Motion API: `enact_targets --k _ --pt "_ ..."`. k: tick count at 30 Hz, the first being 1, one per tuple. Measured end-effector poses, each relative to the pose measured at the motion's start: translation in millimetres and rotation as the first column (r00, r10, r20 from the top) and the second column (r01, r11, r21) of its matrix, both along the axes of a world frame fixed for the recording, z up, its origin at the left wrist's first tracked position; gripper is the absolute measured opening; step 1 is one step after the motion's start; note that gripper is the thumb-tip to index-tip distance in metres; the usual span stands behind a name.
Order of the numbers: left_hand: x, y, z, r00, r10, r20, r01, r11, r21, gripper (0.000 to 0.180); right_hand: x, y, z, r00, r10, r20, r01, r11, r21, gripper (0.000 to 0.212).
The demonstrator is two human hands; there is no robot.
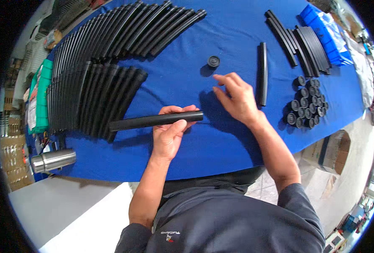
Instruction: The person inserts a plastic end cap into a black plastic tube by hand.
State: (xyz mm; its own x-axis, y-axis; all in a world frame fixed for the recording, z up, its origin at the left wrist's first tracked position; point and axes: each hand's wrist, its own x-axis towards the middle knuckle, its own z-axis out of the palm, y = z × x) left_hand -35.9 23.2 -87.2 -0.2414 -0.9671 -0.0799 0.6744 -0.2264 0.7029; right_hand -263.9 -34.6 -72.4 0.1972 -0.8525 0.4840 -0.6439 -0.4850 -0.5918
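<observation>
My left hand (170, 130) is wrapped round a black tube (144, 122), which it holds nearly level above the blue cloth, its right end sticking out past the fingers. To the right, my right hand (237, 95) hovers with thumb and fingers apart and nothing between them. Just beyond its fingertips a round black cap (213, 61) with a ringed face sits on the cloth. A single black strip-like length (262, 74) lies farther right, apart from my right hand.
Two rows of black tubes (98, 92) cover the table's left. At right are a cluster of black caps (307, 103), more black lengths (311, 46) and a blue crate (321, 31). A green bin (41, 97) and a steel flask (54, 160) stand at the left edge.
</observation>
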Motion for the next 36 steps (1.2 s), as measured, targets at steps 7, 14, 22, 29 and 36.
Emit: enact_targets --k 7,14,22,29,36 --pt "5.0 -2.7 -3.3 0.999 0.003 -0.055 -0.002 1.000 0.018 0.033 -12.9 5.2 8.6 0.982 -0.107 -0.156 0.088 0.988 -0.128 0.026" --pt "3.0 -4.2 -5.9 0.999 0.013 -0.048 -0.013 1.000 0.008 0.026 -5.5 -10.6 22.3 0.969 -0.157 -0.192 0.171 0.984 0.056 0.044" --pt "1.5 -2.4 -6.4 0.999 0.034 -0.003 -0.034 0.999 -0.016 0.025 9.7 -65.6 7.2 0.902 -0.015 -0.431 0.097 0.981 0.167 0.046" --pt "7.2 -1.1 -4.2 0.994 0.066 -0.088 -0.068 0.998 -0.016 0.027 3.9 -9.3 11.4 0.813 0.040 0.580 -0.409 0.748 0.523 0.037" --pt "8.6 -5.1 13.5 0.885 -0.010 -0.466 0.017 1.000 0.011 0.029 3.7 5.4 4.3 0.294 -0.108 0.950 -0.837 0.451 0.310 0.042"
